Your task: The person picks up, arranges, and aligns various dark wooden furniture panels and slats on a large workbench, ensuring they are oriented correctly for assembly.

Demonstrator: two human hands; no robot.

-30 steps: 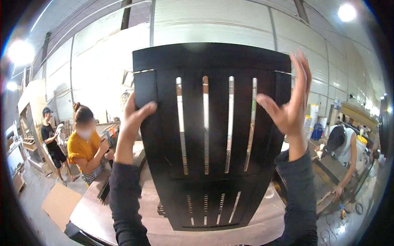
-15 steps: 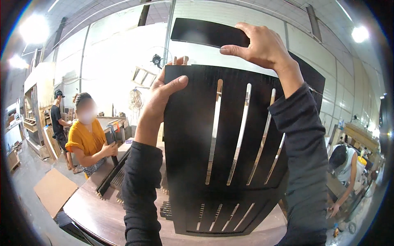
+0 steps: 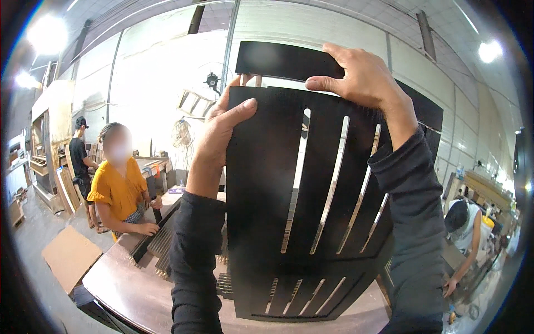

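A black slatted panel (image 3: 267,178) with long narrow slots stands upright before me, seemingly wooden. My left hand (image 3: 225,119) grips its upper left edge, thumb on the near face and fingers behind. Two pale dowels (image 3: 258,81) stick up from its top edge at the left. My right hand (image 3: 367,75) is closed on a short black rail (image 3: 289,58), thumb below and fingers over the top. The rail sits just above the panel, its left end at the dowel tops and a gap still showing between. Whether the dowels enter it, I cannot tell.
Below is a brown tabletop (image 3: 133,289) with stacked dark slats (image 3: 161,245). A person in an orange top (image 3: 119,186) works at its left side; another in black (image 3: 79,156) stands behind. At right a person (image 3: 467,222) bends down. Cardboard (image 3: 71,259) lies at left.
My right hand has lowered the rail and shifted it slightly right, bringing its left end down to the dowels. The person in orange has reached a hand down to the slats.
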